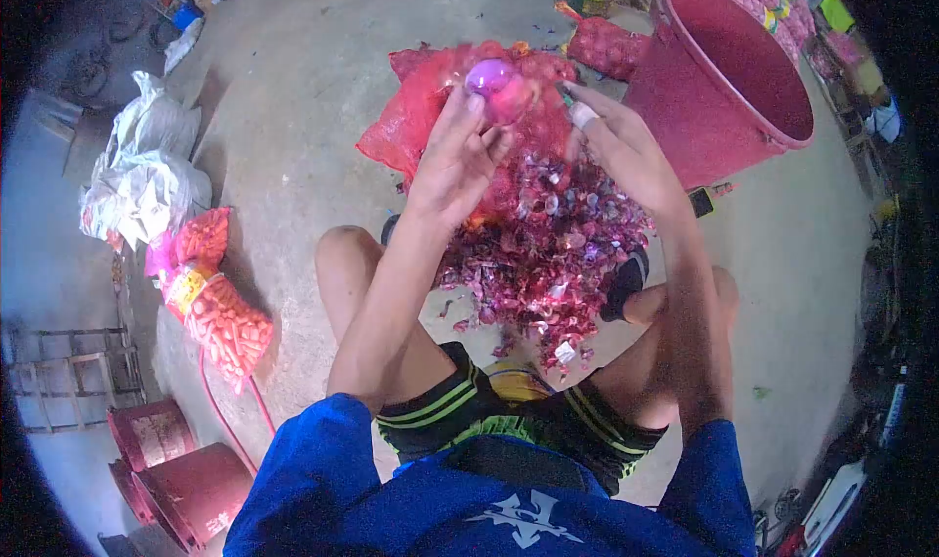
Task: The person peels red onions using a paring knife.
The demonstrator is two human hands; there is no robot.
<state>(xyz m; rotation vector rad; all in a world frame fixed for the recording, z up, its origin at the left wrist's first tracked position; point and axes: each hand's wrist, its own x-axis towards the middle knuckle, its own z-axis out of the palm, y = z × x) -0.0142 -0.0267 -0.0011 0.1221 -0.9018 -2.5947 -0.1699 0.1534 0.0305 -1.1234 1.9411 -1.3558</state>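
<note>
Onion (492, 80) was held up over peel pile (548, 254), round, long axis unclear | L hand (460, 156) grip pinched it w/ fingertips | R hand (621, 146) fingers spread, just beside | red bucket (724, 78) near R.

Dim, flat indoor light with a bluish cast, soft shadows on the concrete floor (313, 88), strong fisheye bending, black vignetted corners, slight overall softness
</note>
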